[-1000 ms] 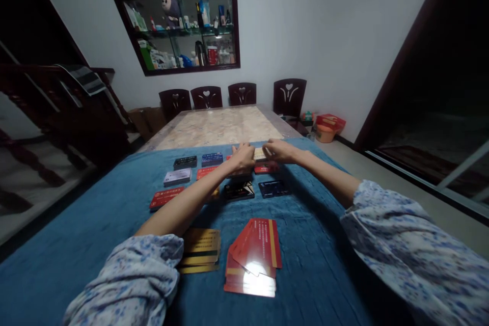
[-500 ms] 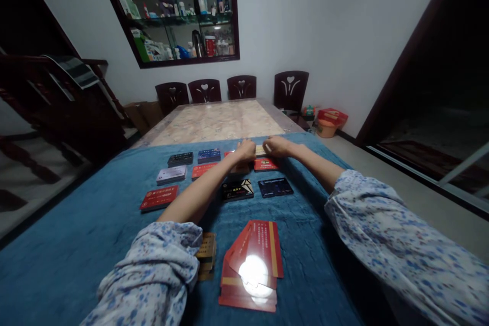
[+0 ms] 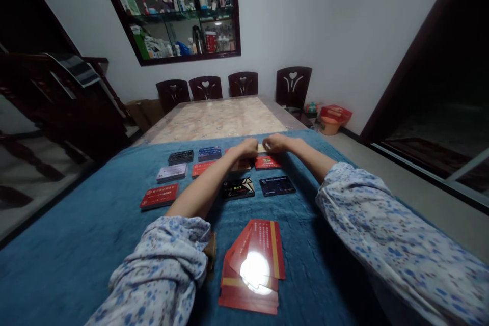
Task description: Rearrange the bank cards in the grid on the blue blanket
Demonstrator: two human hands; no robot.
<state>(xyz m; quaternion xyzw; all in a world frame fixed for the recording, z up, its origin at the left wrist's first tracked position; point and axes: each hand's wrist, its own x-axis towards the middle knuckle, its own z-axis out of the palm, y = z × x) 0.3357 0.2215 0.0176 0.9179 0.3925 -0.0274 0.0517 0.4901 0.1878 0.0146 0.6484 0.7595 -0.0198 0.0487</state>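
Note:
At the far row of cards, my left hand (image 3: pixel 249 147) and my right hand (image 3: pixel 275 142) grip a pale gold card stack (image 3: pixel 262 148) from its two sides, fingers curled. Just nearer lies a red card stack (image 3: pixel 267 162). A black card stack (image 3: pixel 239 189) and a dark blue card stack (image 3: pixel 277 186) lie closer to me. Left of my forearm are a red card stack (image 3: pixel 159 196), a whitish card stack (image 3: pixel 171 173), a black card stack (image 3: pixel 181 157) and a blue card stack (image 3: pixel 209 154). My left forearm partly covers another red stack (image 3: pixel 203 169).
Several red cards (image 3: pixel 254 244) lie fanned on the blue cloth (image 3: pixel 317 244) in front of me, with glare on them. Gold cards (image 3: pixel 211 254) peek out beside my left sleeve. Past the cloth, the patterned tabletop (image 3: pixel 225 117) runs toward dark chairs (image 3: pixel 243 84).
Both hands stay at the pale gold stack, with only slight movement. My left sleeve has shifted right and covers more of the gold cards near me. The view has tilted slightly.

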